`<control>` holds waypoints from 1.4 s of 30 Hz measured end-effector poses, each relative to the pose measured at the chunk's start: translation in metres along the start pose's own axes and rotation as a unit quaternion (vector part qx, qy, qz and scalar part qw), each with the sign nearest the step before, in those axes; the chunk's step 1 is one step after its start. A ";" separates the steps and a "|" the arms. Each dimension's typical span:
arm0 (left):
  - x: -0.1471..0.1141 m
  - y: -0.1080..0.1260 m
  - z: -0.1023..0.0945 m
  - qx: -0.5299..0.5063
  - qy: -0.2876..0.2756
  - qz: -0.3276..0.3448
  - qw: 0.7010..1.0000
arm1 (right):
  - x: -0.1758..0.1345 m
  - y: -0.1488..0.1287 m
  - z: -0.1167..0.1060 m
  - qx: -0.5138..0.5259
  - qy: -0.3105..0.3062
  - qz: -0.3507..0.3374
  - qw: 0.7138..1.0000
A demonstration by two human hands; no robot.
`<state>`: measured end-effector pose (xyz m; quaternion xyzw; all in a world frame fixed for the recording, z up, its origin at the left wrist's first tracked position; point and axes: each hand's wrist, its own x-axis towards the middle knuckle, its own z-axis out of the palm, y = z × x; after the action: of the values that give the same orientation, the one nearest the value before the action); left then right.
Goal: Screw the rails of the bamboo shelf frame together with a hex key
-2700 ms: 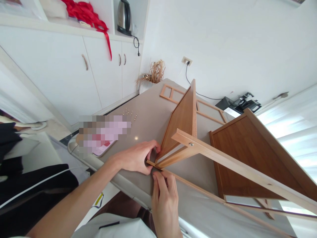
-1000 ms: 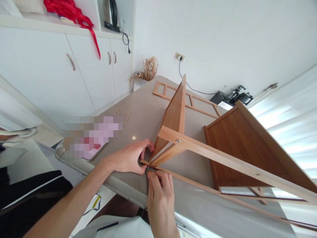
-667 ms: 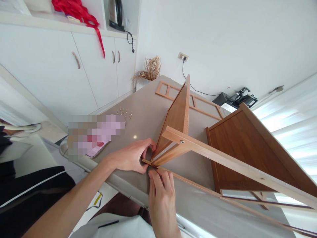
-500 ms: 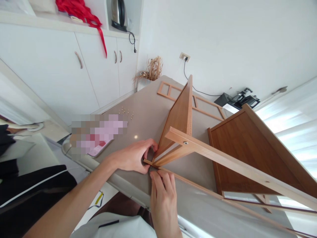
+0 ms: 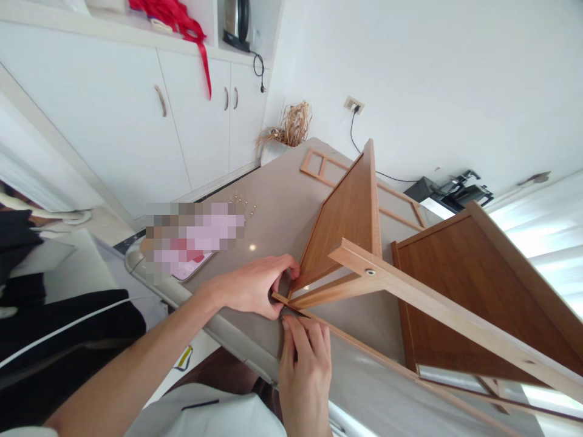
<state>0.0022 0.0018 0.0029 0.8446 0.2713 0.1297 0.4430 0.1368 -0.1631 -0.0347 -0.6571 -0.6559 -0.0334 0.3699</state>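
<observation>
Pinching the lower corner joint of the wooden frame [image 5: 364, 273] at the desk's [image 5: 273, 224] near edge, left hand [image 5: 255, 285] steadies it; right hand [image 5: 305, 358] fingertips press a small fastener, likely tightening it. Next: continued alignment, firm pressure.

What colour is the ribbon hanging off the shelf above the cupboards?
Red; the ribbon shows in the head view, top left.

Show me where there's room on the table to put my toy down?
Bare table lies between the screws and the upright panel, and ahead of the left hand. It is crowded at the corner where both hands meet, the right hand included, and under the frame.
</observation>
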 end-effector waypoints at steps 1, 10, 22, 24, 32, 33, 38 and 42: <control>0.000 0.001 -0.001 -0.002 -0.002 0.000 1.000 | 0.000 0.001 0.000 -0.001 0.000 -0.003 1.000; 0.000 -0.002 0.000 -0.026 -0.006 0.013 1.000 | 0.000 0.000 -0.003 -0.070 -0.006 -0.031 0.997; 0.000 0.000 0.000 -0.007 -0.001 0.011 1.000 | 0.001 0.003 -0.006 -0.053 -0.019 -0.031 0.998; -0.001 0.000 0.000 0.002 0.000 0.009 1.000 | 0.001 0.001 -0.010 -0.038 -0.033 -0.031 0.998; -0.001 0.000 -0.001 0.012 -0.002 0.016 1.000 | 0.000 -0.003 -0.016 0.022 -0.025 0.030 0.999; 0.000 0.000 -0.001 0.013 -0.003 0.016 1.000 | 0.001 -0.004 -0.015 0.024 -0.022 0.040 0.999; 0.000 0.001 -0.002 0.003 -0.012 0.017 1.000 | 0.009 -0.006 -0.014 0.036 -0.003 0.061 0.997; 0.000 0.001 -0.002 0.000 -0.014 0.022 1.000 | 0.013 -0.006 -0.011 0.067 0.002 0.056 0.996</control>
<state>0.0013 0.0028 0.0051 0.8518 0.2466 0.1274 0.4442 0.1381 -0.1588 -0.0172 -0.6667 -0.6177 0.0299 0.4159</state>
